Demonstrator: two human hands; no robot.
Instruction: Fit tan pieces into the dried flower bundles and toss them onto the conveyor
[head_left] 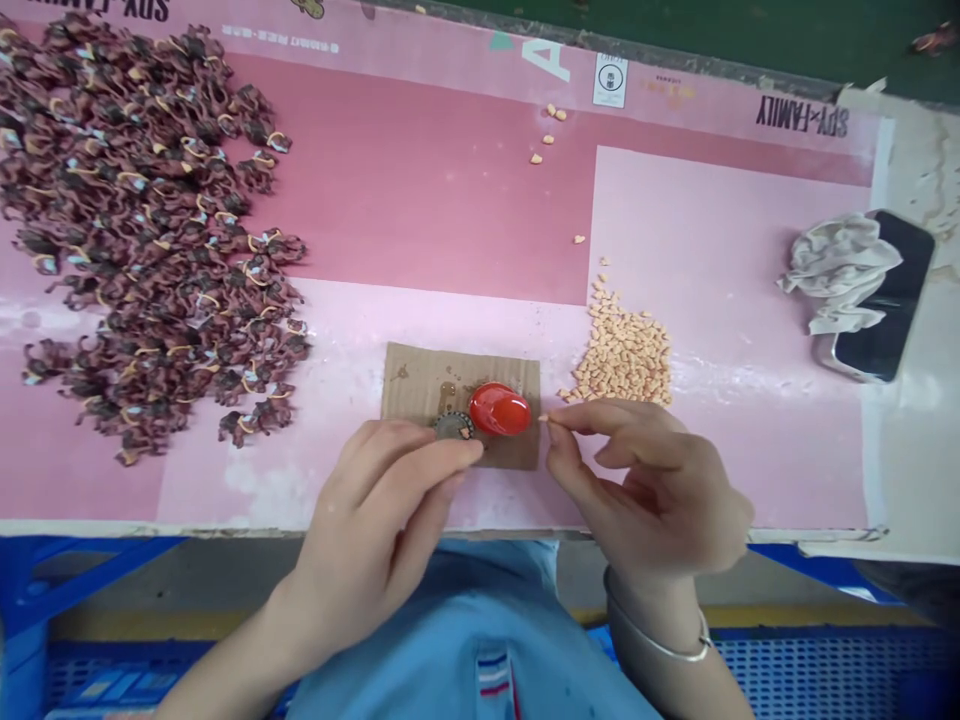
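My left hand (382, 510) has its fingers curled round a small dark round piece (454, 426), held just over a brown cardboard square (420, 385). A shiny red blob (500, 409) sits on that cardboard beside the piece. My right hand (652, 480) pinches a tiny tan bit (543, 418) between thumb and forefinger, close to the red blob. A heap of the same tan bits (622, 350) lies just beyond my right hand. A big pile of small dark brown figures (142, 220) covers the left of the pink sheet.
The pink printed sheet (435, 190) covers the table. A few stray tan bits (551, 125) lie farther back. A crumpled cloth (840, 265) rests on a black phone (889, 300) at the right. Blue crates (60, 580) show below the table's edge.
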